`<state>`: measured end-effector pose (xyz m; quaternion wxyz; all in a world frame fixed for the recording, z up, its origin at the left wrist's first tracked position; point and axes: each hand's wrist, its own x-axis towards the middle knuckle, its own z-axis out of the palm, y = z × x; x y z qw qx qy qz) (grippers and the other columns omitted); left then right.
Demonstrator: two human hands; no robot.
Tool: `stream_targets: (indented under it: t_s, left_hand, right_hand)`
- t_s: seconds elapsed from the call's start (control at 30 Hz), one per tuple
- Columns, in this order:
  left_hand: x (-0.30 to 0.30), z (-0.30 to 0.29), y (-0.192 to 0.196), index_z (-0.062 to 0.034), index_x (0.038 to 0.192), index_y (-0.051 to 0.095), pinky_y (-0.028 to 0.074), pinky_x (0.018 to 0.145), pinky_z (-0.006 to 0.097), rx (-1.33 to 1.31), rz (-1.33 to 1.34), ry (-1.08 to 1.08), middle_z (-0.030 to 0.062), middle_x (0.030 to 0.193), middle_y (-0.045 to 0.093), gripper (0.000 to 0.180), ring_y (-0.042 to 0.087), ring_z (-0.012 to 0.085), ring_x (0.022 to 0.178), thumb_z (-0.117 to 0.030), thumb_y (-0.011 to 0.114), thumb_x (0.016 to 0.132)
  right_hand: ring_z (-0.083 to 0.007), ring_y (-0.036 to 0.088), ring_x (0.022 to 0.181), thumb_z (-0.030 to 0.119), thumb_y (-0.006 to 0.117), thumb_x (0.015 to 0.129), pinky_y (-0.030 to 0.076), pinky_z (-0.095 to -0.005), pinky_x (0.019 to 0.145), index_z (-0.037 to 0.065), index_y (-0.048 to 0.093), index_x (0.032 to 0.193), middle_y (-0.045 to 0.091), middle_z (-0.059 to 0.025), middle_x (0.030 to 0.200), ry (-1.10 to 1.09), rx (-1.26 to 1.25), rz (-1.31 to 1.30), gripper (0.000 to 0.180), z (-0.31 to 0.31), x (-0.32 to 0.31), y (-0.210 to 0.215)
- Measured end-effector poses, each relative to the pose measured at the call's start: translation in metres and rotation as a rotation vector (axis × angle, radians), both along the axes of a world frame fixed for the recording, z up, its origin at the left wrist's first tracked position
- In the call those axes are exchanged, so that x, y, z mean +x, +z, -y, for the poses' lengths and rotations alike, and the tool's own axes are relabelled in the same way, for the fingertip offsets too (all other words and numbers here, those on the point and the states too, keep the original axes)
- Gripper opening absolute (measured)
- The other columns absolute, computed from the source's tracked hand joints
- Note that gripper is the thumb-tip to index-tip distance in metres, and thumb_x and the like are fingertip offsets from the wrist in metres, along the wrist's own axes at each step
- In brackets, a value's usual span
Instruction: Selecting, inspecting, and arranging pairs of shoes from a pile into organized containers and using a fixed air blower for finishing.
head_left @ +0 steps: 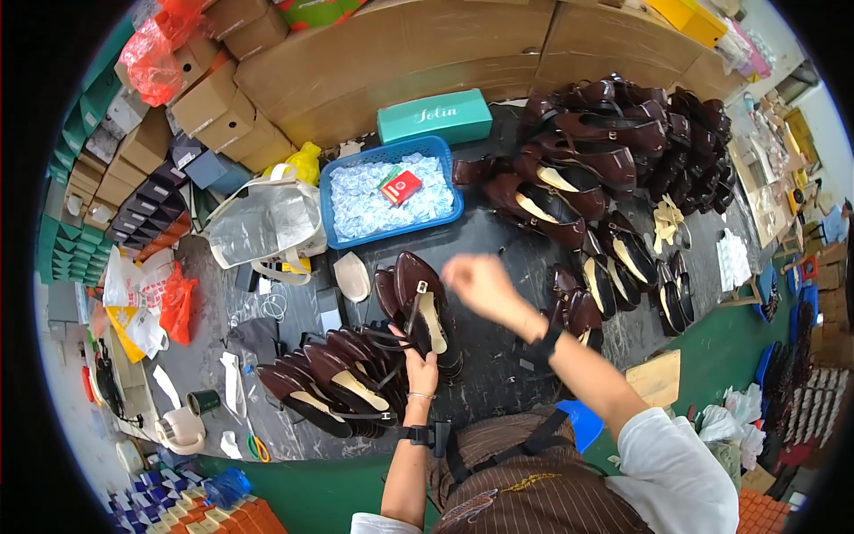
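A dark burgundy patent shoe [414, 274] with a buckled strap and pale insole points away from me at the middle of the table. My left hand [421, 374] is closed round its heel end, thumb along the side. Another dark shoe lies close against it, partly covered. Motion smears my right hand [485, 287], which hangs just right of the shoe's toe; whether its fingers hold anything is hidden. Left of my left hand, a row of similar shoes [342, 374] leans together, toes away from me.
Beyond the shoe sits a blue basket [458, 209] of small clear packets with a red packet on top. A large shoe pile [614, 133] fills the far right, with more pairs [627, 249] nearer. Orange-handled scissors [258, 447] lie at the near left edge. A teal box [436, 117] stands behind.
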<state>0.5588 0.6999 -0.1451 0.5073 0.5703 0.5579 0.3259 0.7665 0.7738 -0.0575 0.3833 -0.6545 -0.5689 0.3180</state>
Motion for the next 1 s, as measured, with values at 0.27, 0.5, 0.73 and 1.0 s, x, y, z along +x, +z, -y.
stream_targets:
  t_s: [0.27,0.5,0.73,1.0]
  left_hand:
    - [0.022,0.014,0.021,0.0085,0.117,0.047,0.044,0.079,0.049,-0.017,-0.491,0.275,0.0331,0.099,0.059,0.041,0.055,0.0506,0.093,-0.021,0.057,0.091]
    - [0.011,0.001,0.053,0.0035,0.077,0.062,0.046,0.061,0.052,0.001,-0.715,0.1,0.0264,0.07,0.061,0.031,0.059,0.0471,0.069,-0.023,0.057,0.091]
    - [0.014,0.018,0.027,0.0048,0.085,0.061,0.045,0.062,0.05,0.058,-0.509,0.17,0.0268,0.073,0.061,0.029,0.06,0.0454,0.073,-0.021,0.051,0.094]
    - [-0.007,0.005,0.047,-0.0042,0.087,0.067,0.052,0.072,0.052,-0.113,-0.917,-0.168,0.0227,0.079,0.067,0.052,0.066,0.0425,0.08,-0.046,0.038,0.096]
  right_hand:
    - [-0.0363,0.036,0.134,0.022,0.071,0.077,0.037,-0.0406,0.106,0.003,0.028,0.144,0.032,-0.0234,0.147,-0.148,-0.141,0.398,0.082,-0.154,0.081,-0.029]
    - [-0.0357,0.064,0.098,0.033,0.081,0.066,0.05,-0.0415,0.084,0.004,0.065,0.104,0.067,-0.0186,0.098,-0.235,-0.24,0.347,0.05,-0.15,0.104,-0.043]
    - [-0.0042,0.054,0.069,0.011,0.076,0.077,0.046,-0.0217,0.061,0.003,0.056,0.083,0.062,0.001,0.083,0.029,0.111,-0.352,0.023,-0.04,0.107,0.045]
    - [-0.0299,0.061,0.086,0.005,0.077,0.069,0.05,-0.0354,0.073,0.002,0.055,0.078,0.06,-0.0118,0.1,0.135,0.458,0.225,0.024,0.092,0.065,0.12]
